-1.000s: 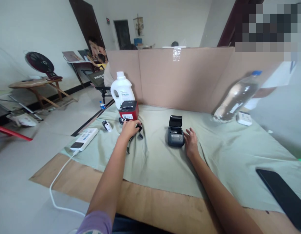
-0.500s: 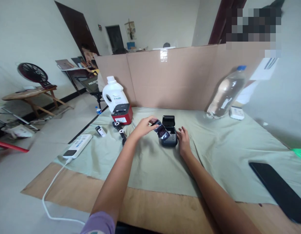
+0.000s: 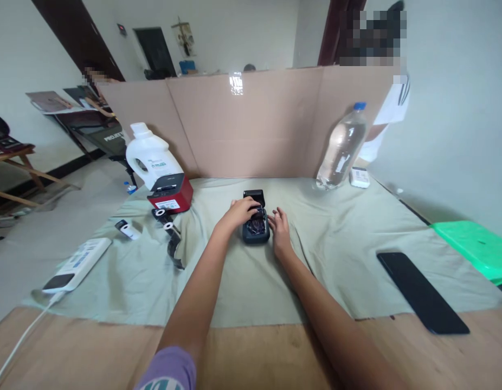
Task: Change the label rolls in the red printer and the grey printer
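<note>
A small black printer-like device (image 3: 255, 239) stands on the green cloth, its lid (image 3: 255, 195) tipped open at the back. My left hand (image 3: 242, 211) reaches over it from the left, fingers bent down onto a dark glossy strip (image 3: 256, 224). That strip lies over the device's opening and front, and its far end is hidden by my fingers. My right hand (image 3: 280, 230) rests against the device's right side, fingers apart and holding nothing. Two small rolls with dark tails (image 3: 168, 226) lie to the left.
A red and black box-shaped device (image 3: 172, 194) and a white jug (image 3: 151, 154) stand back left. A power strip (image 3: 78, 265) and a small white-and-black item (image 3: 128, 229) lie left. A large bottle (image 3: 342, 146), a phone (image 3: 422, 292) and a green stool (image 3: 474, 249) are right. Cardboard (image 3: 259, 124) stands behind.
My left hand has brought the dark strip down and right, from above the device onto its opening. My right hand stays beside the device. The whole view has turned right.
</note>
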The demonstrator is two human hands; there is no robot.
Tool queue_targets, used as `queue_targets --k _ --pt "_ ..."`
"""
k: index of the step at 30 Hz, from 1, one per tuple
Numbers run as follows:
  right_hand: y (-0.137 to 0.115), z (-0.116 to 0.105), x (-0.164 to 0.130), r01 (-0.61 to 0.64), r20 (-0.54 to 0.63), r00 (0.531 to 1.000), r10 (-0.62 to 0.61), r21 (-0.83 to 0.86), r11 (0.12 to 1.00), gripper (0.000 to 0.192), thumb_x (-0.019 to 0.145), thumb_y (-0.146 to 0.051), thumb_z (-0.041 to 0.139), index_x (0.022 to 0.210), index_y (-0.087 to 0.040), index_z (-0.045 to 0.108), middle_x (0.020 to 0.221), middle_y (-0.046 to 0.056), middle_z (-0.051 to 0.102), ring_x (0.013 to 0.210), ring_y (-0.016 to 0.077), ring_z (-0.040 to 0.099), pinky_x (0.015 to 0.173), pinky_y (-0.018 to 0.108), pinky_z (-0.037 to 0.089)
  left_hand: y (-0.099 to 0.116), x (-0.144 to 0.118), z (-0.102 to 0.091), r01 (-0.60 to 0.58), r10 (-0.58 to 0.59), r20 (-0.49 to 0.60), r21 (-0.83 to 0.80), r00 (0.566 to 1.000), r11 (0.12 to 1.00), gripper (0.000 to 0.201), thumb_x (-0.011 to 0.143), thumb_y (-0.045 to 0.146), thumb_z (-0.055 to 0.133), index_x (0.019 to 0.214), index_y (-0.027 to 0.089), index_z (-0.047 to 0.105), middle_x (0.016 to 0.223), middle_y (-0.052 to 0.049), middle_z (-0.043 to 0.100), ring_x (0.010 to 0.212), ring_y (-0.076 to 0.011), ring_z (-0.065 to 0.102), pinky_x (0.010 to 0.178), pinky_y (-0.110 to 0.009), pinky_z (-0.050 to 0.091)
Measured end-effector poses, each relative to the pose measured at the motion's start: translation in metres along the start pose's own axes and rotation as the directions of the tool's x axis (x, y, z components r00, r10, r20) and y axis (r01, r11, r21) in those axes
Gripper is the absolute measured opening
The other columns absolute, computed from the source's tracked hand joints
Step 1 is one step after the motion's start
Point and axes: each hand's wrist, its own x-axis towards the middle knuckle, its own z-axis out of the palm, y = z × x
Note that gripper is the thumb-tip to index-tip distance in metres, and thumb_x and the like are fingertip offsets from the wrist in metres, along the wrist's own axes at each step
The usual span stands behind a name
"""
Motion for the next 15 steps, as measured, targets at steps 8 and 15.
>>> queue_targets --k 8,15 --pt "0.001 0.000 0.001 -0.005 0.005 1.000 0.004 0.004 1.000 0.066 0.081 -0.062 0.060 0.136 -0.025 0.052 0.145 0.013 0.050 0.121 0.0259 0.060 0.110 0.045 0.044 0.010 -0.002 0.007 0.114 -0.110 -0.052 0.091 0.993 0.989 0.026 0.086 0.021 0.065 0.108 0.028 0.079 0.117 -0.009 0.071 0.118 -0.0329 0.057 0.102 -0.050 0.036" --pt "0.001 -0.001 -0.001 0.029 0.028 0.999 -0.028 -0.015 0.999 0.063 0.083 -0.058 0.061 0.135 -0.024 0.052 0.145 0.012 0.052 0.125 0.0273 0.058 0.111 0.046 0.043 0.094 -0.063 -0.087 -0.155 0.222 0.106 -0.438 0.969 0.885 0.026 0.088 0.046 0.063 0.092 0.026 0.079 0.089 -0.003 0.076 0.088 -0.0245 0.070 0.080 -0.036 0.056"
